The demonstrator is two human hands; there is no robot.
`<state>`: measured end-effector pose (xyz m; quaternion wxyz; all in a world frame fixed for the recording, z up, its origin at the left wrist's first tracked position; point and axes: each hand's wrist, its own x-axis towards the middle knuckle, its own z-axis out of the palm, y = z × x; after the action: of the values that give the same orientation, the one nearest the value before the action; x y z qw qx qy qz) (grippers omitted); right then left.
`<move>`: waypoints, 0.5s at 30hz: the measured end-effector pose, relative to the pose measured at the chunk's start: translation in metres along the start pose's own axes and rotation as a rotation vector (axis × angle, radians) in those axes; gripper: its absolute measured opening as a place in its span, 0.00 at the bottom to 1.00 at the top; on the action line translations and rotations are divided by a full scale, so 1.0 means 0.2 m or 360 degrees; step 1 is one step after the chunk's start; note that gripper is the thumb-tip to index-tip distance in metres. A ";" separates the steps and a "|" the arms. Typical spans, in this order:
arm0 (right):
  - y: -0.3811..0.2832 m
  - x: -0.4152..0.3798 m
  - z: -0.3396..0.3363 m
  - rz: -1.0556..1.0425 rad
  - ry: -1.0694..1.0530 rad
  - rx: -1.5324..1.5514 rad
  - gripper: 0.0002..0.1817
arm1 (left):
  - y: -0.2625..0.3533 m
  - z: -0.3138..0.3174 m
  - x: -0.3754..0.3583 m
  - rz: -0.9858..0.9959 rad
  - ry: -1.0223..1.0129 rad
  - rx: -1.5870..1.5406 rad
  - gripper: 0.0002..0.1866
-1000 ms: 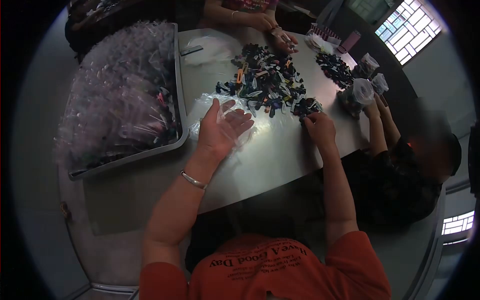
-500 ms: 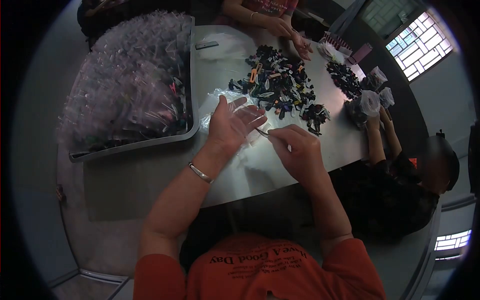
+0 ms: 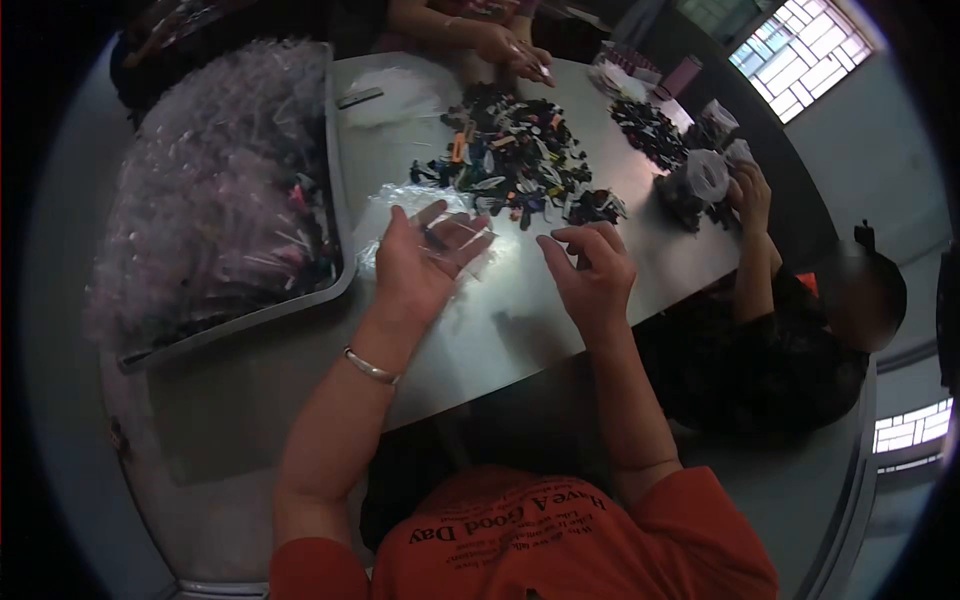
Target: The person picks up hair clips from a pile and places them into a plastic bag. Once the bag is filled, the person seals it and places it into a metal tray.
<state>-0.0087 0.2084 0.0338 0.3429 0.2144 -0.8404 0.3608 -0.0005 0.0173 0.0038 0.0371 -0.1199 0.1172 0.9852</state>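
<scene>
My left hand point(image 3: 415, 262) lies palm up over the steel table point(image 3: 500, 330), fingers spread, with a thin clear plastic bag point(image 3: 385, 205) draped across it. A small dark hair clip point(image 3: 433, 238) rests on the palm inside the plastic. My right hand point(image 3: 590, 272) hovers just right of it, fingers apart and holding nothing. Beyond both hands lies a large pile of dark and coloured hair clips point(image 3: 520, 165).
A metal tray point(image 3: 338, 255) heaped with filled clear bags stands at the left. A person at the right holds a bag of clips point(image 3: 700, 178); another person's hands point(image 3: 510, 48) work at the far edge. A smaller clip pile point(image 3: 645, 125) lies far right.
My right hand came from the clip pile to my left palm, pinching a clip, and has now drawn back open. The clip lies on the left palm.
</scene>
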 end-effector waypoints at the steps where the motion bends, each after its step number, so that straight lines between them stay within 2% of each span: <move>1: 0.10 -0.03 -0.07 0.0109 -0.0107 -0.0134 0.07 | 0.00 0.01 0.00 -0.0005 0.0044 -0.0010 0.28; 3: 0.34 -0.10 -0.18 0.0234 -0.0218 -0.0405 0.08 | 0.01 -0.01 0.02 0.0015 0.0035 -0.0055 0.28; 5: 0.52 -0.13 -0.25 0.0335 -0.0220 -0.0400 0.09 | 0.01 -0.03 0.02 0.0011 -0.0032 -0.0076 0.29; 8: 0.61 -0.12 -0.27 0.0256 -0.0198 -0.0450 0.11 | 0.00 -0.01 0.03 -0.0018 0.0029 -0.0019 0.29; 11: 0.62 -0.10 -0.24 0.0415 -0.0329 -0.0422 0.11 | -0.01 0.00 0.00 -0.0044 0.0002 0.0089 0.29; 13: 0.65 -0.09 -0.22 0.0365 -0.0479 -0.0633 0.08 | -0.02 0.00 0.00 -0.0047 -0.0021 0.0099 0.29; 15: 0.64 -0.08 -0.23 0.0308 -0.0466 -0.0665 0.07 | -0.02 -0.03 0.01 -0.0062 -0.0083 0.0082 0.29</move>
<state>-0.0562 0.3284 -0.0145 0.2182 0.1075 -0.9539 0.1758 -0.0010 0.0201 -0.0024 0.0625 -0.0954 0.1391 0.9837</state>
